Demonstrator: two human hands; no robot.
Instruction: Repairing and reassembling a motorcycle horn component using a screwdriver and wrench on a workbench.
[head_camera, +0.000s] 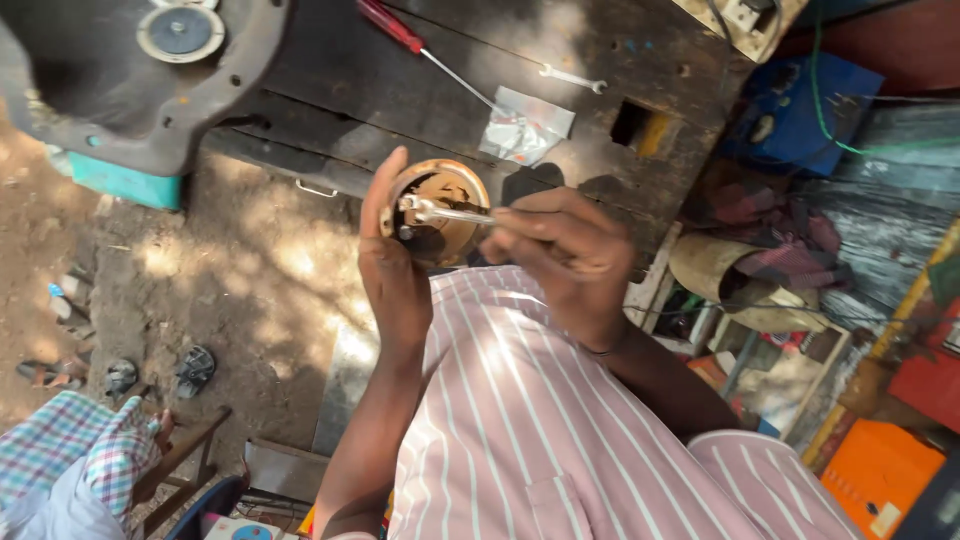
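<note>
Below the dark wooden workbench, close to the person's striped shirt, both hands work on a round brass-coloured part. The left hand grasps this round part from its side, thumb raised along the rim and fingers wrapped behind it, so the open face of the part shows. The right hand is clenched around the handle of a small open-ended spanner, whose head lies inside the open face of the round part, touching its inner fittings. The round part itself is held in the air just beyond the near edge of the workbench, not resting on it.

On the workbench, beyond the round part, lies a small clear plastic bag. A red-handled screwdriver lies on the workbench beyond the bag, its tip pointing toward it. A second small spanner lies on the workbench beside the bag, farther from the round part. A large grey metal housing with a round disc on top sits at the far end of the workbench, well apart from the round part. Away from the workbench, on the dirt ground, sandals lie near a person's checked sleeve.
</note>
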